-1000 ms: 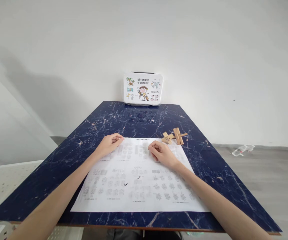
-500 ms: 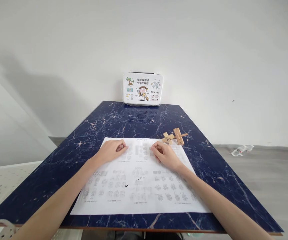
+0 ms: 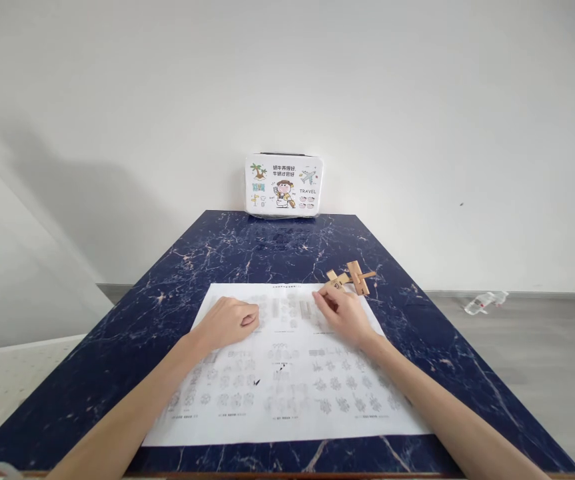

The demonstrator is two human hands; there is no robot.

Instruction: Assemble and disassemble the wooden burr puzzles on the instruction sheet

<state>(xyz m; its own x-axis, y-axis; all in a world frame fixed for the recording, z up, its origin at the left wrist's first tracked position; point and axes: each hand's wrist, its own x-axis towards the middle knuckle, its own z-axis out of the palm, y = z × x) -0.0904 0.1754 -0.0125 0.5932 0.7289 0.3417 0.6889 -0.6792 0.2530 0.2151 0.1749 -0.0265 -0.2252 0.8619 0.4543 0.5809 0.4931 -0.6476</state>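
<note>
A large white sheet (image 3: 287, 430) printed with rows of small grey diagrams lies on the table under both hands. My left hand (image 3: 230, 321) rests on its left upper part, fingers curled into a loose fist with nothing showing in them. On the upper right of the sheet is my right hand (image 3: 343, 313), its fingers bent and tips together; no object shows between them. Just beyond its knuckles sit notched wooden puzzle pieces (image 3: 357, 277), crossed over one another at the sheet's top right corner and marked with dark characters. The hand partly covers the nearer one.
The blue marble-patterned table (image 3: 277, 257) narrows toward the wall. At its far edge stands a white case (image 3: 283, 187) with cartoon prints. A clear plastic item (image 3: 486, 303) lies on the floor to the right. A white perforated surface (image 3: 7, 373) is at the left.
My right hand has shifted right, toward the wooden puzzle pieces. My left hand has curled a little tighter. The view has tilted slightly upward, and the sheet appears lower.
</note>
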